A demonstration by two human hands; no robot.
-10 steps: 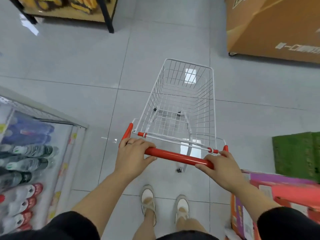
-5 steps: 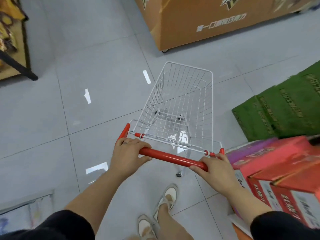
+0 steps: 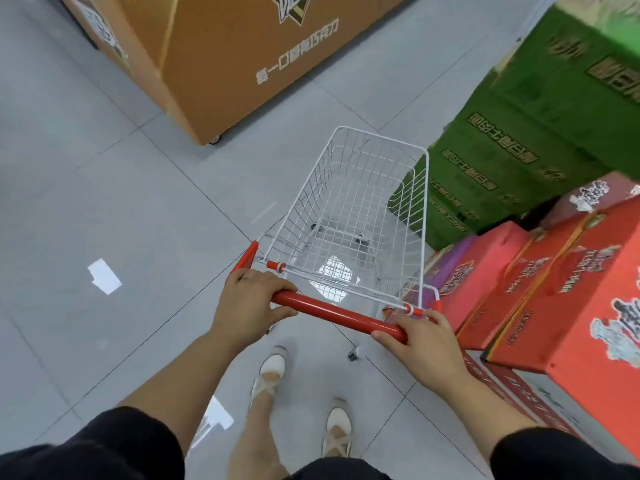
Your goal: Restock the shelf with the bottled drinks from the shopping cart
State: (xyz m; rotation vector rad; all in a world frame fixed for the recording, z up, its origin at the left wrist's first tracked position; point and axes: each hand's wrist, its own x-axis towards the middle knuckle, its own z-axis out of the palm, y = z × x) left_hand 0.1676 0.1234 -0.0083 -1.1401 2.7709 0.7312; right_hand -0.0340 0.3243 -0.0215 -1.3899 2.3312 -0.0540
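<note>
A small white wire shopping cart [image 3: 424, 188] stands on the grey tiled floor in front of me. Its basket holds nothing; I see the floor through the mesh. My left hand [image 3: 247, 301] grips the left end of the red cart handle [image 3: 334, 311]. My right hand [image 3: 424, 344] grips the right end of it. No bottled drinks and no shelf are in view.
A large brown cardboard display [image 3: 221, 60] on casters stands ahead to the left. Stacked green cartons [image 3: 519, 126] rise close to the cart's right side. Red cartons [image 3: 554, 289] are piled at my right. Open floor lies to the left.
I have turned right with the cart, both hands staying on the handle. The drinks shelf has left view on the left; the brown display and the green and red cartons have come closer.
</note>
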